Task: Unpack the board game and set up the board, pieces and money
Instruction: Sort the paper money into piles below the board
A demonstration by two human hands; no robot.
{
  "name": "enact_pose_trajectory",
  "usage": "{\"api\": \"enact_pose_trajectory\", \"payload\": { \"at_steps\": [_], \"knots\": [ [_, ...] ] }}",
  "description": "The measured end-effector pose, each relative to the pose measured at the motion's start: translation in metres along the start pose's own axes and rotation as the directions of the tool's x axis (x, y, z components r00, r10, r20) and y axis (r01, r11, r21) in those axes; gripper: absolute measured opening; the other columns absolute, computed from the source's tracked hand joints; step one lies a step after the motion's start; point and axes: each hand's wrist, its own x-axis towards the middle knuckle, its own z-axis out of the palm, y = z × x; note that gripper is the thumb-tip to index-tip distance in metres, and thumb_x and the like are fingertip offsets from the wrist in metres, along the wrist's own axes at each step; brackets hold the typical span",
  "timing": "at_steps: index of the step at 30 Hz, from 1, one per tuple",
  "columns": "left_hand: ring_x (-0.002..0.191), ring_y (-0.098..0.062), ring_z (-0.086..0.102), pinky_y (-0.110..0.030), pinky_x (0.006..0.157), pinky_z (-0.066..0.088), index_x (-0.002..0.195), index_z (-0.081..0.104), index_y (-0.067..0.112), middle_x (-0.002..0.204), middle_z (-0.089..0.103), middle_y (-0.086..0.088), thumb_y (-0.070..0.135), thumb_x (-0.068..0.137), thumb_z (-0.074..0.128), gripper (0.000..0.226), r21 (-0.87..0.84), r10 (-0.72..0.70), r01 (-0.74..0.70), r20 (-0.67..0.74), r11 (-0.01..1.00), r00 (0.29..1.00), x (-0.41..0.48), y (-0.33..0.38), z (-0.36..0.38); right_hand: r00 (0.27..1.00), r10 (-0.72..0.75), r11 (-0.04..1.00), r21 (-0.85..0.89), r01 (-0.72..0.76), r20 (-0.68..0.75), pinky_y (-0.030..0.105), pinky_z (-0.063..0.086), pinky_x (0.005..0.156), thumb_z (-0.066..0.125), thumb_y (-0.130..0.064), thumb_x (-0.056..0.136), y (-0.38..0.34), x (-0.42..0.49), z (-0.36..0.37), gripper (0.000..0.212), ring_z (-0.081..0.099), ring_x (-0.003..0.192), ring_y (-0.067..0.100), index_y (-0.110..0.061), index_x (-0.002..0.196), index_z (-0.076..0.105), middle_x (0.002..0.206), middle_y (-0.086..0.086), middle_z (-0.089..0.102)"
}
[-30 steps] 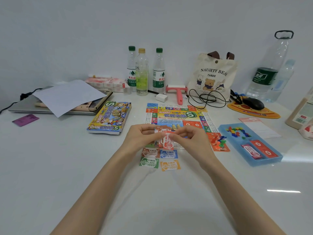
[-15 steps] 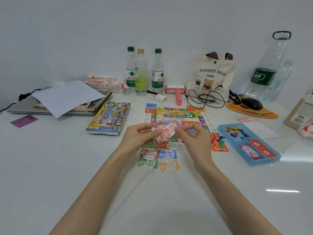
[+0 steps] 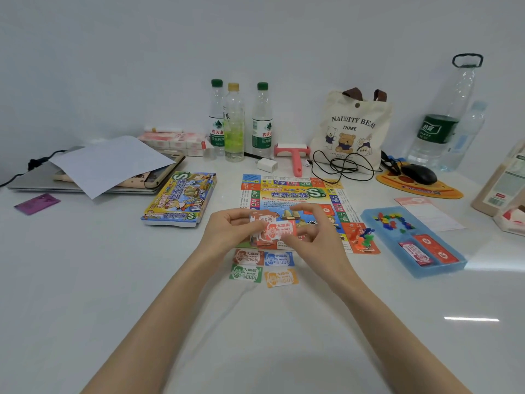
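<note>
The colourful game board [image 3: 292, 191] lies flat in the middle of the white table. Above its near edge my left hand [image 3: 230, 230] holds a small stack of red play-money notes [image 3: 272, 231], and my right hand [image 3: 315, 234] pinches the top red note of that stack. Several money piles lie below my hands: a brown one [image 3: 247, 256], a blue one [image 3: 279, 258], a green one [image 3: 246, 273] and an orange one [image 3: 281, 277]. The game box [image 3: 181, 201] lies left of the board. A blue tray [image 3: 409, 240] on the right holds small coloured pieces and red card packs.
Three bottles [image 3: 234, 123] and a tote bag [image 3: 352, 129] stand at the back wall, with a pink roller [image 3: 294, 155] and black cable [image 3: 341, 166] before them. A laptop under paper [image 3: 108, 163] lies at left. A mouse on its pad [image 3: 419, 173] and large bottles [image 3: 446, 115] are at right.
The red note has gone from upright to lying flat across the stack, and both hands have shifted slightly while still holding the money over the board's near edge.
</note>
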Motion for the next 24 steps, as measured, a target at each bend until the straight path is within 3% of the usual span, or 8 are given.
{"api": "enact_pose_trajectory", "payload": {
  "at_steps": [6,10,14,19,22,24],
  "knots": [
    [0.078,-0.017,0.072,-0.023,0.063,0.057,0.101,0.071,0.008,0.092,0.075,-0.010,0.005,0.074,0.079,0.028,0.054,0.001,-0.003,0.037,0.999,0.999,-0.001,-0.001,0.001,0.998,-0.070,0.982,-0.175,0.071,0.008,0.006,0.037,0.054,0.071,-0.012,0.084,-0.001,0.004,-0.013,0.004,0.053,0.052,-0.010,-0.016,0.084,0.072,0.075,-0.013,0.067],
    [0.075,-0.018,0.073,-0.023,0.060,0.057,0.102,0.070,0.008,0.090,0.075,-0.010,0.003,0.077,0.076,0.027,0.008,-0.030,0.030,0.073,1.000,0.997,-0.002,0.000,0.002,0.996,0.052,0.985,-0.168,-0.039,0.077,0.008,0.041,0.060,0.075,-0.017,0.081,0.002,0.007,-0.031,0.004,0.060,0.062,-0.008,-0.021,0.081,0.074,0.077,-0.012,0.073],
    [0.074,-0.017,0.073,-0.022,0.059,0.057,0.103,0.068,0.007,0.093,0.075,-0.011,0.003,0.077,0.075,0.027,-0.037,-0.060,0.062,0.032,0.997,0.998,0.000,0.000,0.000,0.965,0.162,0.965,-0.238,-0.110,0.208,0.004,0.039,0.052,0.073,-0.014,0.083,0.006,0.006,-0.055,0.007,0.059,0.060,-0.009,-0.021,0.081,0.073,0.066,-0.014,0.069],
    [0.074,-0.017,0.073,-0.025,0.063,0.059,0.099,0.069,0.009,0.091,0.075,-0.009,0.002,0.079,0.074,0.022,-0.050,-0.072,0.073,0.030,0.996,0.997,0.000,0.000,0.000,0.933,0.231,0.898,-0.431,-0.095,0.277,0.006,0.039,0.056,0.070,-0.017,0.085,0.013,0.004,-0.066,0.009,0.058,0.064,-0.010,-0.024,0.081,0.074,0.067,-0.019,0.066],
    [0.072,-0.016,0.073,-0.024,0.062,0.059,0.095,0.069,0.011,0.088,0.075,-0.007,0.001,0.078,0.074,0.020,-0.050,-0.069,0.071,0.030,0.996,0.997,0.000,-0.002,0.001,0.950,0.196,0.841,-0.540,-0.034,0.245,0.002,0.038,0.054,0.069,-0.017,0.085,0.019,0.005,-0.061,0.009,0.056,0.065,-0.016,-0.024,0.082,0.073,0.073,-0.019,0.066],
    [0.073,-0.017,0.073,-0.024,0.062,0.059,0.095,0.069,0.012,0.087,0.075,-0.007,0.002,0.078,0.074,0.020,-0.046,-0.069,0.070,0.027,0.996,0.997,0.000,-0.002,0.001,0.957,0.172,0.823,-0.568,-0.010,0.232,0.002,0.038,0.054,0.069,-0.016,0.084,0.023,0.004,-0.058,0.013,0.060,0.069,-0.011,-0.027,0.079,0.071,0.076,-0.016,0.068]
  ]
}}
